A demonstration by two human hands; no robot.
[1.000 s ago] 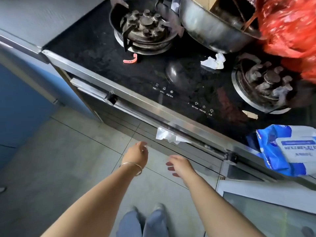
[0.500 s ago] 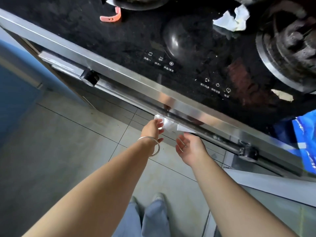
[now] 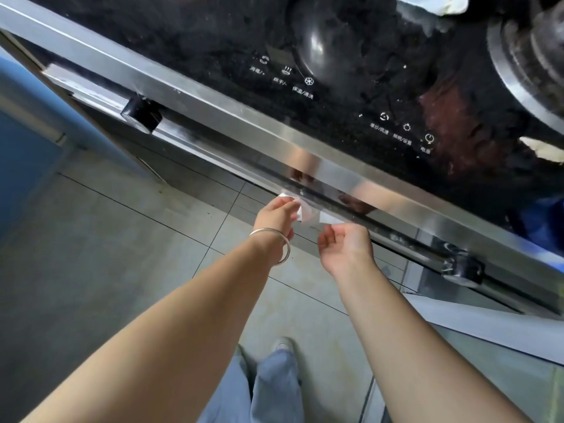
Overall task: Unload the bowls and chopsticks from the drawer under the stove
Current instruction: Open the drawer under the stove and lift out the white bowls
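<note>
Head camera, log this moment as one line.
stage: reaching | drawer handle: not gripped | left hand: touching white paper | right hand: open, palm up | bowls, chopsticks: unseen

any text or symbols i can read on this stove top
Left touch labels on the black stove top: three icons with Chinese captions, roughly "消毒", "烘干", "保温/清洗", blurred.
Right touch labels: three icons, one a power symbol; captions too blurred to read.
No brand or number is readable.

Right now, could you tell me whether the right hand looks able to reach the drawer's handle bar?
Probably yes: the right hand hovers just below the handle bar, palm up, with nothing between them.
</note>
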